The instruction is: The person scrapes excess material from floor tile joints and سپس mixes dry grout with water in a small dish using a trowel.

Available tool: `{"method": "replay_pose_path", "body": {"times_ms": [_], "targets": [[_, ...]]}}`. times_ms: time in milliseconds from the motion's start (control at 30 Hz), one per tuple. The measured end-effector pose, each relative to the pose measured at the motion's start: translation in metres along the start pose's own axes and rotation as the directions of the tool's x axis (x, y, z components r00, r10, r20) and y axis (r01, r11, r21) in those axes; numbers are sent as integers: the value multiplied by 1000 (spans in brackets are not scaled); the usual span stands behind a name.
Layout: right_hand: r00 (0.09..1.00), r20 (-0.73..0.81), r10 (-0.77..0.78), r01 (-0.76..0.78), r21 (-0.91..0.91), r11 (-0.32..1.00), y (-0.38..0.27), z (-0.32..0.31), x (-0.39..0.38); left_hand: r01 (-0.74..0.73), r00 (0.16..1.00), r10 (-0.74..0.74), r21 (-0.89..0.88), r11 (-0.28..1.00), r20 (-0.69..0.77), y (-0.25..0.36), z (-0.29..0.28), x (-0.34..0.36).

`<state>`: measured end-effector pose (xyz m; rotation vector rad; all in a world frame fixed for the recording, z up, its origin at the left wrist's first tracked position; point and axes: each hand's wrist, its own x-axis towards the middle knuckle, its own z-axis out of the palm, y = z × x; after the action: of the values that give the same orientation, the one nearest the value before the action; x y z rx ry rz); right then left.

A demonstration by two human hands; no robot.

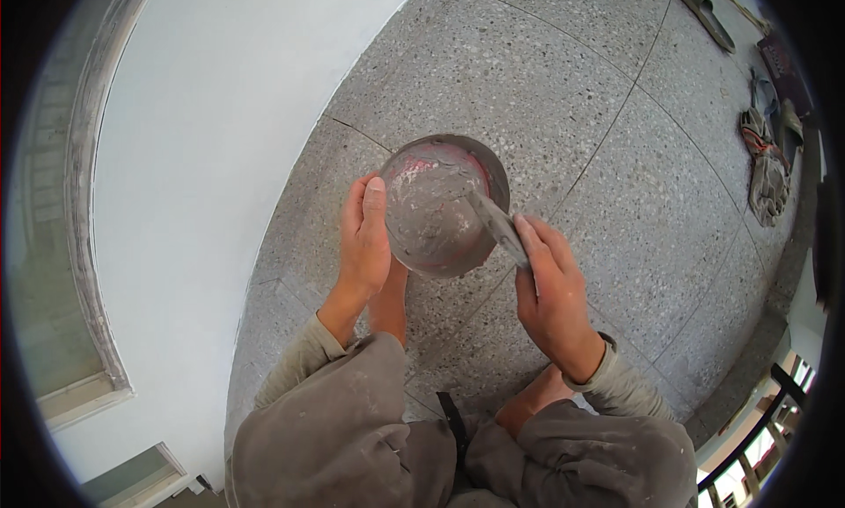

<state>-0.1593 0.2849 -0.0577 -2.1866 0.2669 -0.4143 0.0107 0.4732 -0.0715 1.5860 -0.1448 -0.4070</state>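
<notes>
A round bowl (pixel 440 213) with a dull grey rim and pinkish inner wall is tilted toward me above the floor, smeared with wet grey mortar (pixel 431 195). My left hand (pixel 364 235) is closed on its left side, thumb over the rim. In my right hand (pixel 553 283) is a trowel (pixel 502 229), its grey, mortar-caked blade reaching over the bowl's right rim. The blade's tip meets the mortar inside. My fingers hide most of the trowel's handle.
Speckled stone floor tiles (pixel 581 103) lie under me. A white wall (pixel 202 112) with a framed window (pixel 53 200) runs along the left. Footwear (pixel 704 15) and a cloth bundle (pixel 767 178) lie at the far right. A dark railing (pixel 748 442) stands at lower right.
</notes>
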Motion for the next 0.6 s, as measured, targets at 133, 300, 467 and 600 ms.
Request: {"method": "replay_pose_path", "body": {"times_ms": [133, 300, 467, 600], "targets": [[953, 135, -271, 303, -428, 852, -13, 39, 12, -60, 992, 50, -85, 995, -113, 0, 20, 17], [949, 187, -255, 316, -512, 799, -28, 48, 11, -11, 963, -17, -103, 995, -270, 15, 42, 29], [940, 261, -217, 334, -592, 733, -44, 34, 7, 11, 924, -31, -53, 999, -381, 15, 52, 30], [944, 285, -167, 295, -501, 813, -42, 25, -6, -117, 912, 151, 112, 987, -380, 7, 46, 40]]}}
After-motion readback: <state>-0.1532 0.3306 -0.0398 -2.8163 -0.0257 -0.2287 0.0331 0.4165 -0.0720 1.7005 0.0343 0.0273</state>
